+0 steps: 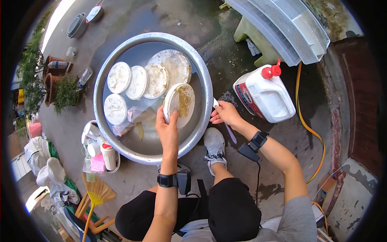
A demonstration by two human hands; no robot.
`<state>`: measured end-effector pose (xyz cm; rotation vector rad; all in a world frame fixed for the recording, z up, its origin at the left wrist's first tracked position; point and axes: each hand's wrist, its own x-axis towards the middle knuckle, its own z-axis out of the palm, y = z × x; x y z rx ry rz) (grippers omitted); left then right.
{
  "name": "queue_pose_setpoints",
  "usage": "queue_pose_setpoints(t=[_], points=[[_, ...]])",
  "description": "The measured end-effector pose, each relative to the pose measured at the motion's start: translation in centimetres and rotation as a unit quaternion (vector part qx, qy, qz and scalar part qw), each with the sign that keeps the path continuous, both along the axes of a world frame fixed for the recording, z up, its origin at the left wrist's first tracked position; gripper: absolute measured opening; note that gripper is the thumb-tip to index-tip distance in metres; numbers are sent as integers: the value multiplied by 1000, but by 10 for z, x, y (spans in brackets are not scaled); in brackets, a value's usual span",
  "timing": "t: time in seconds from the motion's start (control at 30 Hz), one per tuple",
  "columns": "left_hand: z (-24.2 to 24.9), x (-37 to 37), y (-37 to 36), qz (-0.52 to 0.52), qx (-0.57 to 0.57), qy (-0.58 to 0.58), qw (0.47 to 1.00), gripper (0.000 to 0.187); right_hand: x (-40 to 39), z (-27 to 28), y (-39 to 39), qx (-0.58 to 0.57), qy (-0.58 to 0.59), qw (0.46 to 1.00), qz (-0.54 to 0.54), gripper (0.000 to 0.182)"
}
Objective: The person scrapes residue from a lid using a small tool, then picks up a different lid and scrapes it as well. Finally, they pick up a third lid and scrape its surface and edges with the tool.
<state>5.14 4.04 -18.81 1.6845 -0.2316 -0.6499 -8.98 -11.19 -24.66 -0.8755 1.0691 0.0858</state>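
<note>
Lid [180, 105] in left hand [167, 127] over metal basin [141, 158]

Soiled lids [119, 78] sit in water [139, 54]. The left hand pinches the lid's near left edge; its disc extends forward-right. Beside the basin, the right hand [226, 114] curls at a white item [216, 103], grip unclear. Farther right: red-pumped jug [270, 97].

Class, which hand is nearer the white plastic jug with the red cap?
Right. The right hand is by the silver metal basin, towards the jug; the left hand is farther away, holding a round white lid over the basin.
</note>
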Motion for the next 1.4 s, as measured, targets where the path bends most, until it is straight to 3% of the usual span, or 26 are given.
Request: queue_pose_setpoints(t=[0.07,0.1,0.33,0.4,0.43,0.5,0.57,0.77,0.9,0.97,1.0,1.07,1.1,1.2,1.27,1.33,1.4], points=[[3,-3,-5,4,-3,-24,1000,27,1,25,-4,-183,28,967,174,25],[3,-4,-5,4,-3,-23,1000,27,0,27,-1,-261,38,945,196,23],[-4,-10,-6,-7,8,-26,1000,28,-27,49,3,-337,34,907,248,22],[-3,-11,-5,-2,8,-27,1000,28,-33,54,9,-448,-17,865,225,24],[-1,-11,-6,10,11,-6,1000,28,-32,58,9,-447,-18,865,226,24],[-3,-10,-3,23,13,12,1000,29,-27,71,7,-305,22,936,177,25],[-14,-6,2,63,-53,130,988,32,-25,62,7,-284,0,948,142,26],[-34,4,25,139,-86,281,946,38,-6,32,16,-212,-63,973,59,25],[-36,4,31,150,-104,317,931,38,3,16,19,-203,-57,977,28,25],[-32,1,27,110,-156,346,919,39,5,3,19,-372,-53,927,5,29],[-32,-1,24,111,-156,346,919,39,6,8,16,-372,-54,927,6,29],[-33,-6,15,49,-160,350,922,40,4,23,8,-203,-74,976,-18,39],[-29,-10,8,32,-149,342,927,40,4,34,6,-109,-122,985,-62,37],[-25,-13,-5,43,-120,322,938,45,-7,28,-9,-33,-128,989,-64,32],[-29,-16,-9,84,-62,261,960,41,-7,31,-13,-96,-122,983,-102,28],[-63,-11,2,208,29,16,977,36,-4,30,-25,-137,-130,969,-162,26],[-85,-3,12,244,58,-22,968,32,3,38,-34,-159,-124,963,-176,26]])
